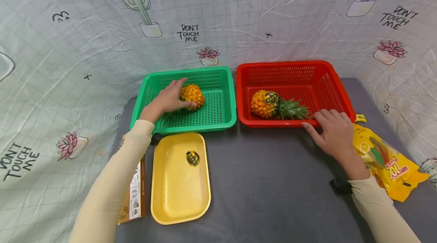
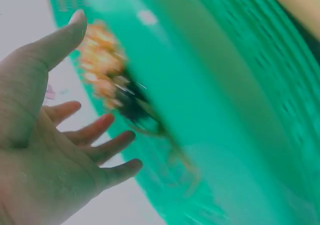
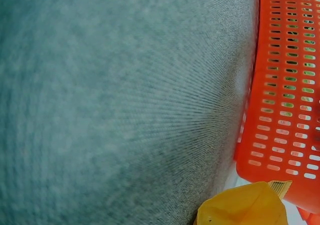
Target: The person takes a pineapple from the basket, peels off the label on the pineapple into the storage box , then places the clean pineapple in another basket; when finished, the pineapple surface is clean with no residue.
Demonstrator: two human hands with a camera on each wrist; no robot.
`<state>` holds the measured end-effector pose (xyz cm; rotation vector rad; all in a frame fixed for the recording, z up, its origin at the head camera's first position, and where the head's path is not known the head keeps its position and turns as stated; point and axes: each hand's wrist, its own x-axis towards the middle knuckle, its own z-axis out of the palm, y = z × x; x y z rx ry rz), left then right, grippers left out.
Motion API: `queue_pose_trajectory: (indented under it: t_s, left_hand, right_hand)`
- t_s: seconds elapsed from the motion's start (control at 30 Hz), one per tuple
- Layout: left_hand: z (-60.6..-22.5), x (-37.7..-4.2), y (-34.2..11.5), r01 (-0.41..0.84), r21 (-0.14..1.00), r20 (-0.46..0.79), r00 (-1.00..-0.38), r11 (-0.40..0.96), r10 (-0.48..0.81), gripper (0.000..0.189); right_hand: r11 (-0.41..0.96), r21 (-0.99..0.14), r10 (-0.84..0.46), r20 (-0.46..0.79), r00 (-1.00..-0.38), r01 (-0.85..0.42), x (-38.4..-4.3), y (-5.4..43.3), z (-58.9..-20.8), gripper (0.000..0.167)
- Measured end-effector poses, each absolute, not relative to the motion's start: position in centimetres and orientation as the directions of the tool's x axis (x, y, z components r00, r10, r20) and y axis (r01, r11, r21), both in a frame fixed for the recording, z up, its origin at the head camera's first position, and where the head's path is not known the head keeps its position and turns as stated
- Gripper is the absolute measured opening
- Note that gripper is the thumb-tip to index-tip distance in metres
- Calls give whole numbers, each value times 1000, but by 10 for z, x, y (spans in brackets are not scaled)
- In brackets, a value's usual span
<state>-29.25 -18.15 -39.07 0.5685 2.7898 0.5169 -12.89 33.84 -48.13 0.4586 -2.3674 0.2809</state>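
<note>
In the head view, my left hand (image 1: 169,98) reaches into the green basket (image 1: 223,115), its thumb and fingers spread around a small orange pineapple (image 1: 194,97). The left wrist view shows that palm with the fingers apart; the pineapple looks blurred beyond them, its leafy end partly hidden behind the basket's rim. At the front right edge of the red basket (image 1: 273,122) rests my right hand (image 1: 332,133), with its fingers over the rim and the thumb out to the side. Inside that basket lies a second pineapple (image 1: 263,104), labelled, its green crown pointing right.
A yellow tray (image 1: 181,197) with a dark round label (image 1: 192,158) stands in front of the green basket. Left of it, a brown and white box (image 1: 136,197) is partly covered by my left sleeve. A yellow candy bag (image 1: 392,163) lies beyond my right wrist. Printed cloth hangs behind.
</note>
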Motion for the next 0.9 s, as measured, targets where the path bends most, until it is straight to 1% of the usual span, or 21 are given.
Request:
queue_pose_trajectory:
  t_s: [0.13,0.2,0.33,0.5,0.6,0.7,0.83,0.9]
  left_hand:
    - [-379,-281,-164,363,465,-87,-889,807,450,105]
    - [-374,-276,-155,396,485,-38,-881,780,472,104]
    - [-370,-265,-138,473,484,38,-852,736,523,100]
    - [-372,-255,-123,554,464,109,-810,691,576,95]
    - [-376,-250,-116,578,455,130,-795,677,592,94]
    - [-378,-246,-108,585,467,132,-787,663,602,92]
    - [-384,-242,-93,613,481,155,-764,627,627,89]
    - [-388,-241,-83,644,488,188,-737,590,649,88]
  right_hand:
    - [917,-68,-247,677,-693,-394,-128,339,-481,70]
    - [916,-69,-245,684,-687,-395,-128,338,-482,70]
    - [913,-73,-245,688,-683,-401,-129,338,-483,70]
    - [916,-73,-247,674,-697,-396,-129,339,-483,70]
    - [920,-68,-253,652,-715,-387,-129,339,-482,70]
    - [921,-67,-253,647,-719,-385,-129,338,-480,69]
    - [916,-74,-246,670,-700,-394,-129,337,-479,69]
    - [915,-76,-245,678,-693,-397,-129,336,-479,69]
